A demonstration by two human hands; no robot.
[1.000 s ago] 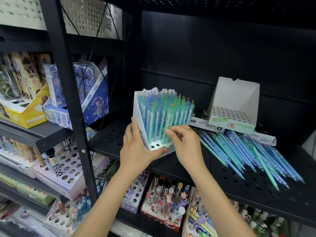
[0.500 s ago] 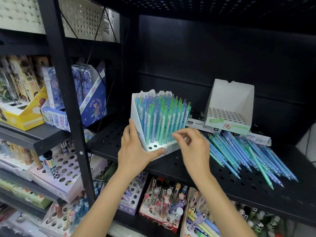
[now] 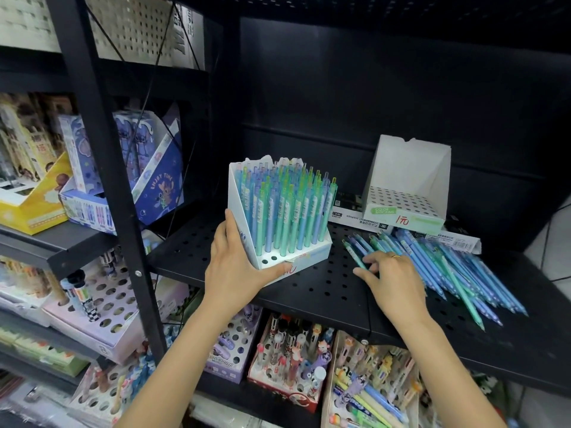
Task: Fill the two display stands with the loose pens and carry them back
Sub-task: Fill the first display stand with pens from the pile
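Just to the right of the right hand (image 3: 391,281), the loose pens (image 3: 432,267) are lying flat, tips pointing away toward the shelf edge. Its fingers are spreading onto the nearest pens, not clearly pinching any. The left hand (image 3: 238,267) is gripping the nearly full stand (image 3: 278,217).

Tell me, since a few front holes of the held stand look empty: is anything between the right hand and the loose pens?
Nothing visible. The right hand already rests at the near edge of the loose pens, fingertips touching one. The left hand grips the nearly full stand beside them.
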